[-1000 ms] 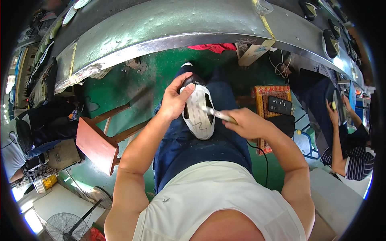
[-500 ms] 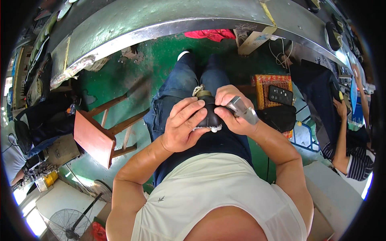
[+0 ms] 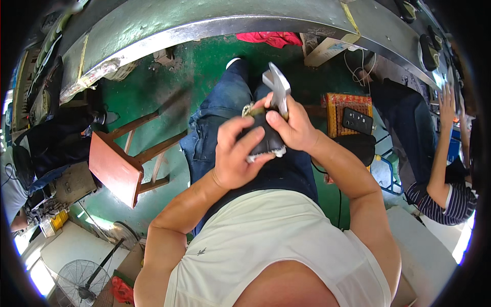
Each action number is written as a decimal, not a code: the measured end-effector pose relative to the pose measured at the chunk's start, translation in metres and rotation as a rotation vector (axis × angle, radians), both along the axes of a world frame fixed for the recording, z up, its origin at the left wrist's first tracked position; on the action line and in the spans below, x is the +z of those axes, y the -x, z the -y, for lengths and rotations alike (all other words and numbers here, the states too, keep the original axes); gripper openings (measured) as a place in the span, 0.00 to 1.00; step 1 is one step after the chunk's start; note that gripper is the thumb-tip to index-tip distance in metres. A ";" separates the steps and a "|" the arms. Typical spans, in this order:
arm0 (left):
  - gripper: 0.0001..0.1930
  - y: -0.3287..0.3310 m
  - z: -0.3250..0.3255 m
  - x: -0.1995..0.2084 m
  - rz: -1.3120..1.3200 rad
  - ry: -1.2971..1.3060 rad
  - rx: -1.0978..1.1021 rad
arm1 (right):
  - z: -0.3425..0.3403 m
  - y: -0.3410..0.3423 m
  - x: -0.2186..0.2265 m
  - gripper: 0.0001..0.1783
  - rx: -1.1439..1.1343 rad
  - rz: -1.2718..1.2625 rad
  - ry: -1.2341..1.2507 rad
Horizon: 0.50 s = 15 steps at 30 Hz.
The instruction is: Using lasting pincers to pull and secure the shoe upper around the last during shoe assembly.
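Observation:
A black shoe upper (image 3: 266, 138) is held over my lap, with a ragged white edge on its near end and a pale, rope-like bit at its far end. My left hand (image 3: 236, 153) grips its left side, fingers over the top and thumb beneath the near edge. Closed at the shoe's right side, my right hand (image 3: 294, 125) also holds a shiny metal hand tool (image 3: 279, 89) with a forked head. That head sticks up away from me; its handle is hidden in the hand, so its exact kind cannot be told.
A metal-edged workbench (image 3: 204, 23) curves across the far side. To the left is a wooden stool (image 3: 115, 166) lying tipped. A beaded seat (image 3: 340, 105) on the right bears a black phone (image 3: 357, 121) and a black pouch (image 3: 358, 148). A co-worker's arm (image 3: 442, 143) is far right; a fan (image 3: 82, 281) stands lower left.
My right hand has turned, swinging the tool's head from pointing right and toward me to pointing up and away. The shoe upper has tilted, and my left fingers have shifted over it.

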<state>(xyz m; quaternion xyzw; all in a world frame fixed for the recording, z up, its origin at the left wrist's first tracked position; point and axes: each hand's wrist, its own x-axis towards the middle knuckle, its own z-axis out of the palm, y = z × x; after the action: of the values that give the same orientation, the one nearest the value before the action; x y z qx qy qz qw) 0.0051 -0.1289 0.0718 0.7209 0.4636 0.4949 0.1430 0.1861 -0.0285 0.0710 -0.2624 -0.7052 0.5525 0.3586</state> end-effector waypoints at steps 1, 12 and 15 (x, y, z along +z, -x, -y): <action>0.38 -0.002 -0.003 -0.004 0.111 0.064 0.037 | -0.001 0.001 0.001 0.13 -0.058 0.022 0.004; 0.24 0.017 -0.048 -0.059 0.314 0.863 0.012 | 0.030 -0.017 -0.052 0.32 -0.257 0.339 0.647; 0.18 0.017 -0.041 -0.095 0.505 1.062 0.031 | 0.046 -0.021 -0.064 0.21 -0.245 0.216 0.843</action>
<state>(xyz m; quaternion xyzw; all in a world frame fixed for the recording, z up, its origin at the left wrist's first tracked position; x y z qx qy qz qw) -0.0123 -0.0883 -0.0237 0.4036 0.6099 0.3534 0.5833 0.2075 -0.0748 0.0071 -0.5233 -0.4158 0.7144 0.2074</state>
